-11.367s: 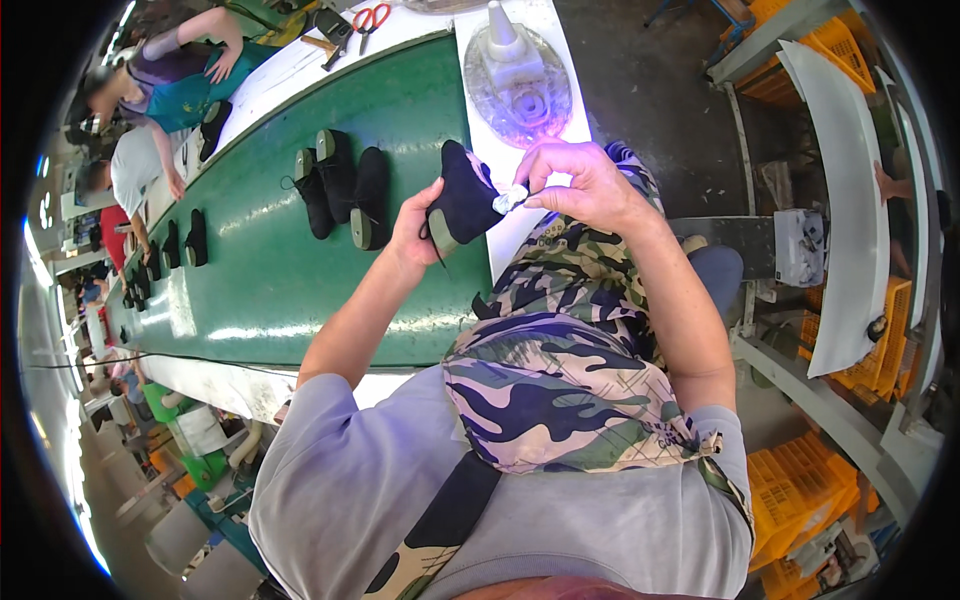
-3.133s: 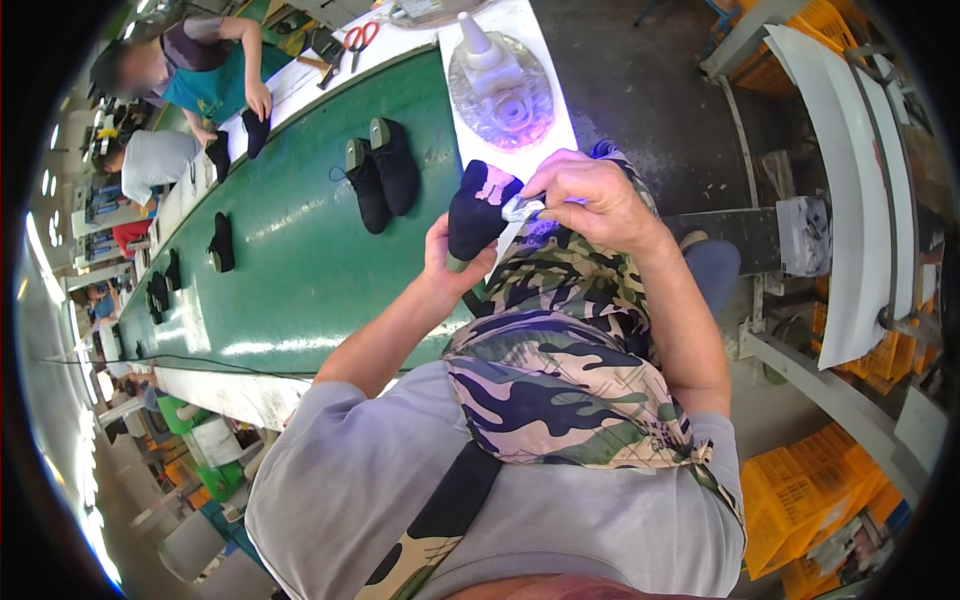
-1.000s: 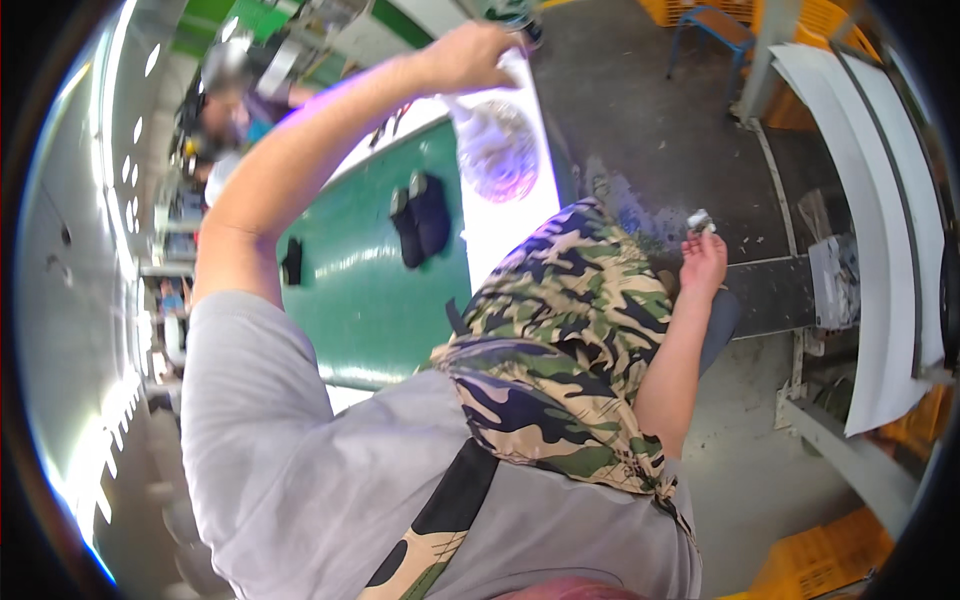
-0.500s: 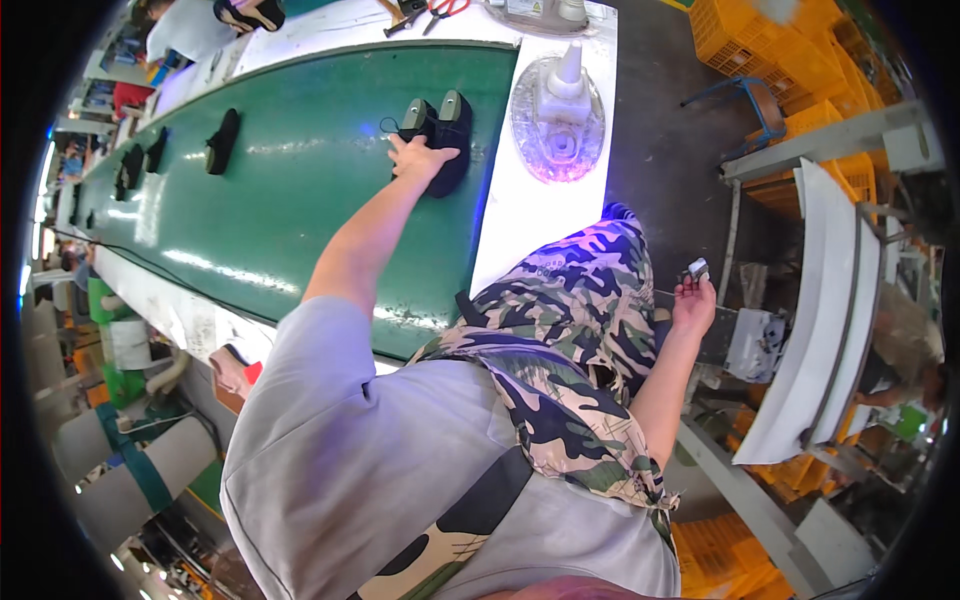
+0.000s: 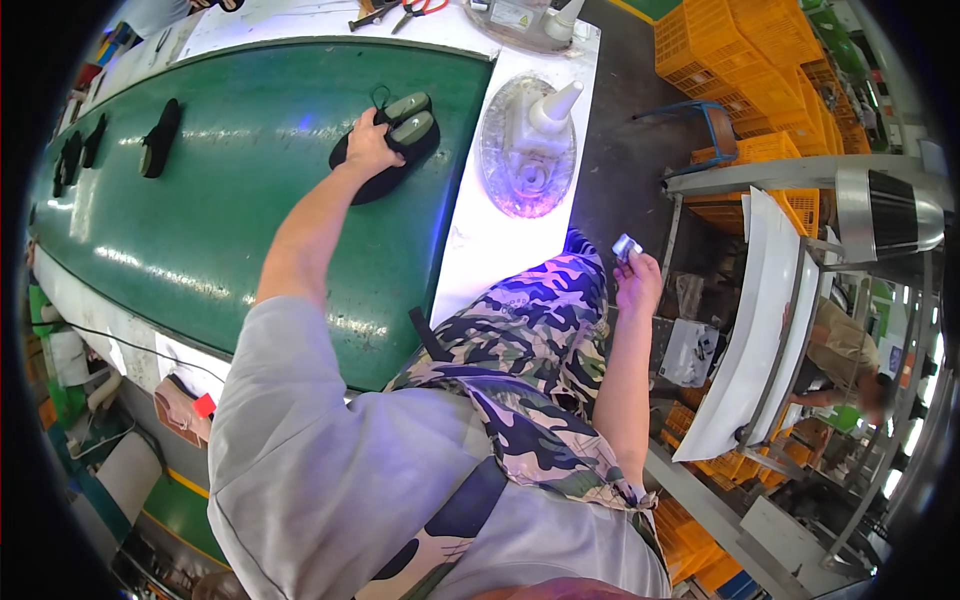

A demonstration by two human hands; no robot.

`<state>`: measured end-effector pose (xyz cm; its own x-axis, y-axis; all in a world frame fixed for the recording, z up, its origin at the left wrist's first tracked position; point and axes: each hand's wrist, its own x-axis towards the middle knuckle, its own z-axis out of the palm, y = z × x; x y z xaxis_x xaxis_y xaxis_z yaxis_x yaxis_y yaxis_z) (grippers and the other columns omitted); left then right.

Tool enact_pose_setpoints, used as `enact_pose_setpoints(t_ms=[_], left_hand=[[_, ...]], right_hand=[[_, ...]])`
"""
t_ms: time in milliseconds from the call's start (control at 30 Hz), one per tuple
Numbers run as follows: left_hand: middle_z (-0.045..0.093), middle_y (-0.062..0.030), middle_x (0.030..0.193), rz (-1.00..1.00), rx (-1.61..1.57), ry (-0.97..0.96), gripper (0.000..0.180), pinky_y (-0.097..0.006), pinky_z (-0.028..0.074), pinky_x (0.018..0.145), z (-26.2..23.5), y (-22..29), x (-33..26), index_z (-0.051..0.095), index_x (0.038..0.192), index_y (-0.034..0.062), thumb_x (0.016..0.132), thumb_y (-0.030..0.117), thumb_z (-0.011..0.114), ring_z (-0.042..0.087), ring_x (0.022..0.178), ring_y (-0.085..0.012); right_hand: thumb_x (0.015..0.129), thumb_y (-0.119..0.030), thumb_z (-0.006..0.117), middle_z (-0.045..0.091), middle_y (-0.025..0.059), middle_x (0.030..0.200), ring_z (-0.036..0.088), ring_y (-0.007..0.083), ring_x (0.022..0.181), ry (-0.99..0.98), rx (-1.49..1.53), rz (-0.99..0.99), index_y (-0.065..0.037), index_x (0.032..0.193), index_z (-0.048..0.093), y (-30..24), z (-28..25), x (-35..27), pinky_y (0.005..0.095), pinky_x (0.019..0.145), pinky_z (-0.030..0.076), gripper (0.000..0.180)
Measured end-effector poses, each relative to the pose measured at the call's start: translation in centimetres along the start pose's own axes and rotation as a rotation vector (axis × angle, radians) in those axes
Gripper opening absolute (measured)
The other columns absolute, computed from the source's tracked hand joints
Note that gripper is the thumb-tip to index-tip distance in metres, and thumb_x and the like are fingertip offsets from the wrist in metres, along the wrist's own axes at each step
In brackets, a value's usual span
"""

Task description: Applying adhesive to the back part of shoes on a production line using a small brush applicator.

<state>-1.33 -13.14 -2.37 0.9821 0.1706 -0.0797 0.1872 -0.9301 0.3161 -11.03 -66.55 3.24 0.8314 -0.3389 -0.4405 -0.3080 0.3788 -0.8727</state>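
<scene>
A pair of black shoes with grey-green insoles (image 5: 405,118) lies side by side on the green conveyor surface (image 5: 230,200), near its right edge, openings facing up and toes pointing up and to the right. A dark flat piece spreads out beneath them. The left hand (image 5: 368,150) rests on their near end. A small silvery, shiny object (image 5: 626,246) is pinched at the fingertips of the right hand (image 5: 637,285), held raised beside the camouflage-patterned lap, well apart from the shoes.
</scene>
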Motion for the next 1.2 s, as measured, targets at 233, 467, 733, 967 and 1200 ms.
enact_pose_setpoints(t_ms=[233,467,733,967,1200], left_hand=[[0.038,-0.0144,0.146,1.004,0.321,-0.426,0.042,-0.050,0.021,0.118,-4.6,-5.9,-4.4,0.072,0.106,0.0059,0.065,0.016,0.074,0.032,0.139,-0.0301],[0.030,-0.0053,0.154,1.334,0.807,-0.670,0.030,-0.056,0.014,0.119,-11.4,-8.1,-5.3,0.073,0.105,0.0167,0.077,0.025,0.066,0.023,0.144,-0.0286],[0.053,-0.0247,0.133,0.154,0.035,-0.172,0.053,-0.042,0.047,0.098,-4.0,-7.7,-11.2,0.056,0.122,-0.0034,0.075,0.016,0.071,0.058,0.115,-0.0387],[0.057,-0.0194,0.124,-0.236,0.093,-0.248,0.081,-0.042,0.047,0.099,-2.5,-2.1,-10.4,0.051,0.130,0.0016,0.066,0.039,0.083,0.055,0.118,-0.0340],[0.058,-0.0168,0.123,-0.238,-0.222,-0.109,0.080,-0.038,0.047,0.098,0.2,-1.0,-10.0,0.056,0.127,0.0022,0.060,0.031,0.088,0.056,0.115,-0.0315]], right_hand=[[0.083,-0.007,0.072,0.062,0.0004,0.076,0.058,0.0106,0.069,-0.165,-0.272,-0.091,-0.010,0.081,0.058,0.6,5.5,1.9,0.0246,0.058,0.045,0.015],[0.076,-0.010,0.074,0.065,0.0106,0.075,0.065,0.0213,0.070,-0.313,-1.010,-0.587,-0.004,0.079,0.062,1.9,14.2,2.9,0.0336,0.066,0.050,0.014],[0.070,-0.011,0.073,0.066,0.0065,0.080,0.062,0.0299,0.083,-0.384,-1.434,-1.033,-0.011,0.075,0.065,3.5,17.8,3.9,0.0436,0.073,0.046,0.009],[0.073,-0.012,0.069,0.066,0.0049,0.082,0.061,0.0282,0.084,-0.383,-1.542,-1.067,-0.012,0.075,0.065,4.2,17.8,4.6,0.0429,0.075,0.043,0.004],[0.073,-0.012,0.069,0.065,0.0052,0.085,0.061,0.0265,0.090,-0.395,-1.511,-1.069,-0.011,0.079,0.067,3.5,17.7,4.3,0.0420,0.079,0.042,0.006]])
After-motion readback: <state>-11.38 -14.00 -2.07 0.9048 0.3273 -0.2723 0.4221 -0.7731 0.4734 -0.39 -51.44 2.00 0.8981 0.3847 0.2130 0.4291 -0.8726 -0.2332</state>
